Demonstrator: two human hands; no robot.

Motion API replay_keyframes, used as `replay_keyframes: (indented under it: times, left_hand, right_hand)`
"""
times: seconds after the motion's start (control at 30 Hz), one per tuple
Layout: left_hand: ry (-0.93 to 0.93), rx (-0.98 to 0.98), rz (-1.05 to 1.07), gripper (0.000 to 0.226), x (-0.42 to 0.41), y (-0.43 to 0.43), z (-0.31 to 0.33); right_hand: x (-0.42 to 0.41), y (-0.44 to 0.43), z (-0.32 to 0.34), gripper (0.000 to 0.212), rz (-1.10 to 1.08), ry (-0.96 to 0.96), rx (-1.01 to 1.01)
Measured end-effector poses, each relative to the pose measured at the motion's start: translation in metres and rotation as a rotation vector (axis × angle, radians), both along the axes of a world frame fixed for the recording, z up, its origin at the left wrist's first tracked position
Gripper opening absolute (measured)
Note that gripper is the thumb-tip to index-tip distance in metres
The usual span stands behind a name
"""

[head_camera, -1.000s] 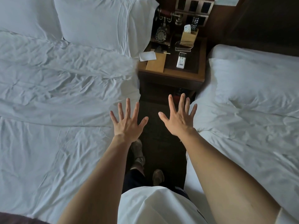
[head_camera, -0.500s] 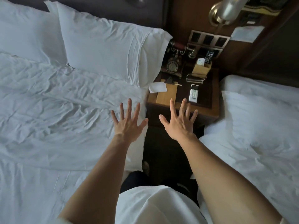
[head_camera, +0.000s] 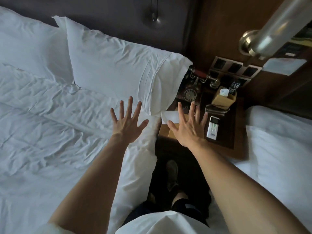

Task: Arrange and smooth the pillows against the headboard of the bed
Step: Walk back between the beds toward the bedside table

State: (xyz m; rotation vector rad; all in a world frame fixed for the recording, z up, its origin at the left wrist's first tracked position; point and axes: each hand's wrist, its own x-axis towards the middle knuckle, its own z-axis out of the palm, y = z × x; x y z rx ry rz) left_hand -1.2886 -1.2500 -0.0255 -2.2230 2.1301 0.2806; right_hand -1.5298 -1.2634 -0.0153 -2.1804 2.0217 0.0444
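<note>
White cotton throughout. Two pillows lie at the head of the bed (head_camera: 42, 141): the nearer pillow (head_camera: 118, 68) lies flat and creased at 12 o'clock from the left hand, its open end hanging past the mattress edge toward the nightstand, and its far corner is against the dark padded headboard (head_camera: 104, 16). The second pillow (head_camera: 28, 48) is at 10 o'clock, beside the first, running out of view. The rumpled duvet (head_camera: 50, 115) covers the rest of the bed below them. The left hand (head_camera: 127, 126) is spread wide with straight fingers, palm down, holding nothing, over the bed's right edge just short of the nearer pillow; whether it touches the cloth cannot be told. The right hand (head_camera: 188, 130) is likewise spread wide and empty, over the front of the wooden tabletop (head_camera: 239, 149). Its fingers overlap a white paper card (head_camera: 169, 116). On the tabletop are a white remote (head_camera: 213, 127) at 3 o'clock of the right hand, a rotary telephone (head_camera: 190, 93) at 12 o'clock, and a small wooden box (head_camera: 223, 97) at 1 o'clock. A second bed (head_camera: 278, 149) in white linen is at far right. A brass wall lamp (head_camera: 270, 31) is at upper right. One shoe (head_camera: 172, 173) is on the dark floor between the beds.
</note>
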Motion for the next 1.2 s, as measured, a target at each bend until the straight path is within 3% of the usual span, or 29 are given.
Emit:
replay_keyframes:
  times: [0.4, 0.6, 0.97, 1.07, 1.2]
  left_hand:
    - [-0.035, -0.118, 0.194, 0.08, 0.015, -0.144, 0.03]
    - [-0.111, -0.121, 0.191, 0.08, 0.053, -0.2, 0.033]
    - [-0.166, -0.142, 0.184, 0.079, 0.183, -0.363, 0.027]
    - [-0.15, -0.154, 0.203, 0.079, 0.224, -0.411, 0.017]
    - [-0.158, -0.187, 0.153, 0.081, 0.264, -0.467, -0.003]
  right_hand:
    - [0.001, -0.197, 0.02, 0.086, 0.185, 0.035, -0.052]
    - [0.022, -0.269, 0.029, 0.09, 0.264, 0.038, -0.067]
    - [0.072, -0.352, -0.005, 0.083, 0.124, 0.013, -0.031]
    - [0.091, -0.375, -0.018, 0.083, 0.101, -0.048, -0.145]
    - [0.108, -0.395, -0.044, 0.071, 0.115, -0.027, -0.541]
